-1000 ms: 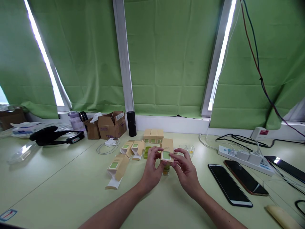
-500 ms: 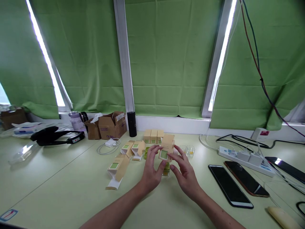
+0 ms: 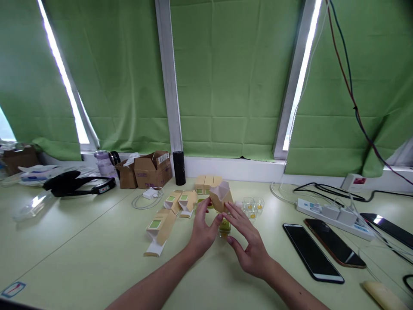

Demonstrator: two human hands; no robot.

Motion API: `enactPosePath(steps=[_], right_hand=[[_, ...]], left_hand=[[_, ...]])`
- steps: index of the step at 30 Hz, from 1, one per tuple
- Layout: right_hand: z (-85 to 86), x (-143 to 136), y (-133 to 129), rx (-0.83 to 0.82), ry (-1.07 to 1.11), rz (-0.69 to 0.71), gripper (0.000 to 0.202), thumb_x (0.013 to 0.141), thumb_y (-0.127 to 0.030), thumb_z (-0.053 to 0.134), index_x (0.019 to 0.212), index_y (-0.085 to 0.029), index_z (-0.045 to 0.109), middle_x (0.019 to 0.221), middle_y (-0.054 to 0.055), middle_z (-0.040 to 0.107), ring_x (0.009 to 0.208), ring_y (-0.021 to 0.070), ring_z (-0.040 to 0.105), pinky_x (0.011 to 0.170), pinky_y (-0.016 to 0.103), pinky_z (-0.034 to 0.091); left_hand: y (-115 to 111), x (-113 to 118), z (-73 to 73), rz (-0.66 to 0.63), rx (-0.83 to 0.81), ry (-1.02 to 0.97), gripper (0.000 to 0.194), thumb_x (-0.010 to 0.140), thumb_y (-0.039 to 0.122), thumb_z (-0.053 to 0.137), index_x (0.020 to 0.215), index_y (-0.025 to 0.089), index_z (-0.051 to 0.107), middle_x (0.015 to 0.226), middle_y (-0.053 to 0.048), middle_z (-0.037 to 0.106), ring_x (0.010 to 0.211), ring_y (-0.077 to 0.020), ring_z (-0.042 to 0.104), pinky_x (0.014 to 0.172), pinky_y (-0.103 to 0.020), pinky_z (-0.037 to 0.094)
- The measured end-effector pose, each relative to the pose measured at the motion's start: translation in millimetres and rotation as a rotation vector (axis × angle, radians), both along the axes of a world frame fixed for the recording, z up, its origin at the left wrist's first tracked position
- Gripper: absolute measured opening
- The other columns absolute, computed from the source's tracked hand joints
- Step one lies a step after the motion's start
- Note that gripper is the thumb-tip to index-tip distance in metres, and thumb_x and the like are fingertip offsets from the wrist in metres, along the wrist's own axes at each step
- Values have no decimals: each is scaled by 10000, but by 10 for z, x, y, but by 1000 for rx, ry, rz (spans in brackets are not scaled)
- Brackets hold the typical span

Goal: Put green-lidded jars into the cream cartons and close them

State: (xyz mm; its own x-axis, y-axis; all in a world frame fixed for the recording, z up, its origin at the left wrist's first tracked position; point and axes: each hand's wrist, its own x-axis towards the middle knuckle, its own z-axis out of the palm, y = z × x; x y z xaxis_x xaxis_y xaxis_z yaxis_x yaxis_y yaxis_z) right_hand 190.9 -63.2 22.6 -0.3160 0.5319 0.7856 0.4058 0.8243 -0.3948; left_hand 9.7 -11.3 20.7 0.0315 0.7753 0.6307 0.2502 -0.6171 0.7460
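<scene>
A small kraft cardboard box (image 3: 220,199) is held up above the table, its white-lined open end facing up. My left hand (image 3: 204,232) grips the box at its lower left, fingers closed on it. Along the lower right of the box lie the outstretched fingers of my right hand (image 3: 248,239), the thumb well apart. Beneath the hands stands a small clear container with green contents (image 3: 225,227), partly hidden. Three similar boxes with green windows (image 3: 156,226) lie at the left, flaps open. Several clear cups with yellow bits (image 3: 253,206) stand right of the held box.
Closed kraft boxes (image 3: 200,184) stand in a row behind my hands. A black cylinder (image 3: 179,168) and brown cartons (image 3: 153,170) are by the window. At right lie phones (image 3: 312,252) and a power strip (image 3: 334,218); a white charger with cable (image 3: 150,193) lies left.
The held box has been turned: its green-window face showed before, and now its open white end does. My right fingers have shifted to its lower edge, uncovering more of the clear cups.
</scene>
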Motion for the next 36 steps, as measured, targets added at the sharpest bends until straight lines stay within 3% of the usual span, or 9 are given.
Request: enactPosePath(steps=[7,12,17,24,28,33,36], right_hand=[[-89,9,77,23,-12,57,506,963,-103,541,1420,-317,575,1431,54,659,1467,288,479,1249,663,284],[-237,20,167,-153,-27,-162,477,905,-111,574,1350,-279,606,1332,80,703,1384,304,543,1118,559,500],[-362,-14,215,-345,-110,-322,581,853,-142,625,1416,-245,526,1352,124,653,1293,314,576,1027,475,554],[-305,30,265,-441,-218,-446,558,813,-93,627,1340,-251,539,1260,104,684,1180,288,639,947,394,527],[-214,151,316,-501,-266,-557,577,783,-89,645,1323,-266,539,1215,70,709,1134,269,655,868,342,510],[-173,276,382,-586,-293,-663,576,787,-93,628,1332,-257,536,1191,69,713,1159,262,647,802,310,481],[-169,303,391,-592,-304,-681,556,793,-95,617,1320,-258,544,1186,68,709,1165,260,643,785,303,470]], left_hand=[[74,0,22,63,-89,-70,468,902,517,676,1243,208,589,1048,-84,688,967,-250,629,857,-393,476],[177,-22,-20,112,-114,-137,436,925,493,647,1233,191,590,1065,-87,670,970,-233,631,849,-365,490],[305,-55,-137,180,-122,-112,406,911,434,638,1219,172,605,1102,-106,647,996,-244,630,893,-400,516],[452,-77,-351,147,-197,-29,360,853,276,653,1199,182,619,1114,-104,671,1061,-268,643,987,-467,502],[433,-67,-416,56,-246,5,380,815,223,685,1191,192,633,1139,-118,704,1055,-279,665,990,-477,510],[293,-48,-369,-84,-289,97,422,799,186,691,1216,200,628,1176,-131,712,1084,-294,666,986,-474,511],[214,-33,-300,-101,-316,155,422,784,144,678,1196,210,615,1197,-133,701,1125,-311,648,1009,-499,490]])
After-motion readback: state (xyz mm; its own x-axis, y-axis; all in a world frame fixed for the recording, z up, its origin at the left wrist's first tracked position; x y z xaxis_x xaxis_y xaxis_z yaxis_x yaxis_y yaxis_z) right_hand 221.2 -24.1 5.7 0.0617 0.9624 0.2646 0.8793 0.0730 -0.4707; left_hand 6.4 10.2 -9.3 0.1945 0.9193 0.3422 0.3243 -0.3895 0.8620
